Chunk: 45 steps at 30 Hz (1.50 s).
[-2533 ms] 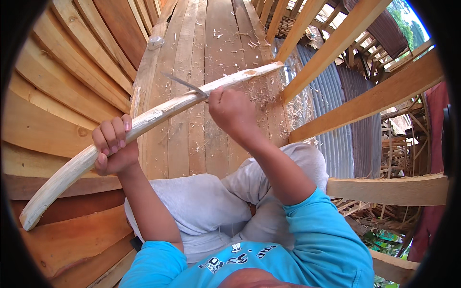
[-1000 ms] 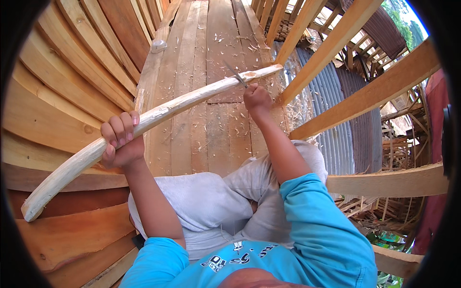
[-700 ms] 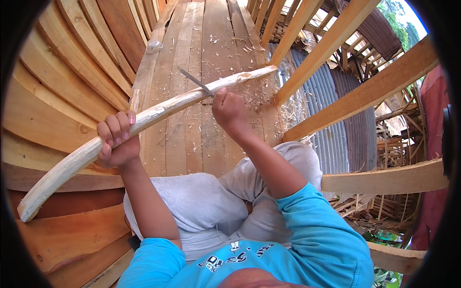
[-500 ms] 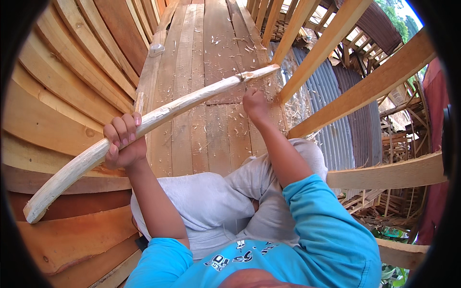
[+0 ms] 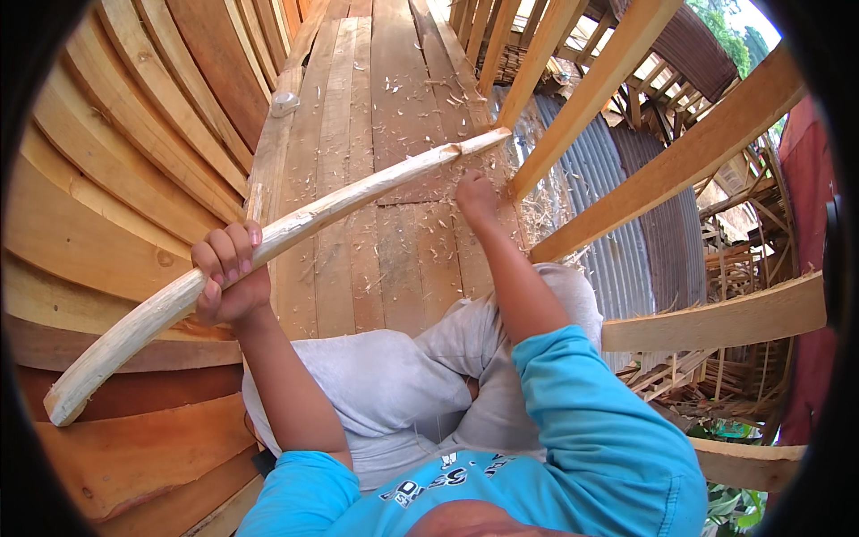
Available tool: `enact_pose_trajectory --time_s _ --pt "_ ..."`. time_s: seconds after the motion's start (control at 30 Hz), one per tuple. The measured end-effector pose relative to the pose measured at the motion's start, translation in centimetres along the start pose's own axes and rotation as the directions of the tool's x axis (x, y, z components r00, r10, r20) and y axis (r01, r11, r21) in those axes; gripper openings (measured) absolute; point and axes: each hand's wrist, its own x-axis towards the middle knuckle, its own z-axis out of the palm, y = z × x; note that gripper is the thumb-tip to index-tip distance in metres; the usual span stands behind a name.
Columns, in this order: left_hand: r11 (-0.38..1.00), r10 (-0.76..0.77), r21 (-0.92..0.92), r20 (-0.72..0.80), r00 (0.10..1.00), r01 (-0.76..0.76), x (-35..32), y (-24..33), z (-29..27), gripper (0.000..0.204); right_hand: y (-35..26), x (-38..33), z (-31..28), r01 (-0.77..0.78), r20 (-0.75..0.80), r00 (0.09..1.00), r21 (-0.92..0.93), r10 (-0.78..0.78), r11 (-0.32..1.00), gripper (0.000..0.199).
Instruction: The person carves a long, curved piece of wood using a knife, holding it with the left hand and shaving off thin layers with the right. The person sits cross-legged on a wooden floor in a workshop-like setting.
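Observation:
A long, pale, peeled wooden pole (image 5: 358, 192), slightly curved, slants from the lower left up to the right. My left hand (image 5: 231, 273) wraps round it toward its near, thicker end, with the fingers over the top. A brownish notch marks the pole close to its far end, which reaches the upright slats. Just below that notch is my right hand (image 5: 476, 194), closed in a fist. Whatever it grips is hidden or too thin to make out.
Wood shavings lie scattered over the plank floor (image 5: 335, 242). Stacked boards (image 5: 116, 179) line the left side. Upright timber slats (image 5: 599, 98) stand on the right, with corrugated metal sheets (image 5: 617, 215) beyond them. A small clear container (image 5: 284, 103) sits by the boards.
The whole view has shifted slightly. My right hand has moved a little rightward along the pole, and the dark mark across the notch shows less. My left hand keeps its grip.

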Motion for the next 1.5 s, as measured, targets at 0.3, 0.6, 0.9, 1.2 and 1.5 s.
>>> enact_pose_trajectory --time_s 0.3,0.6,0.9,1.2,1.5 --pt "1.000 -0.007 -0.008 -0.011 1.000 0.007 0.3 -0.3 0.5 0.024 -1.7 -0.7 -3.0 0.110 0.050 0.993 -0.136 -0.105 0.985 0.054" --pt "1.000 0.005 0.024 -0.054 0.999 -0.004 -0.4 0.8 -0.2 0.026 -9.0 -9.1 -1.6 0.453 0.292 0.866 -0.110 -0.407 0.885 0.056" --pt "1.000 -0.004 -0.019 -0.024 1.000 0.004 0.2 -0.3 0.6 0.025 -1.2 -1.6 0.3 -0.012 0.029 0.999 -0.032 0.013 0.999 0.055" --pt "1.000 -0.005 -0.012 -0.042 0.999 0.004 0.3 -0.5 0.9 0.025 -2.2 -0.6 -3.8 0.132 0.089 0.988 -0.049 -0.127 0.990 0.056" --pt "1.000 0.000 0.019 -0.051 0.999 0.001 -0.5 0.8 0.1 0.026 -11.7 -9.4 -3.9 0.342 0.324 0.903 -0.146 -0.282 0.928 0.059"
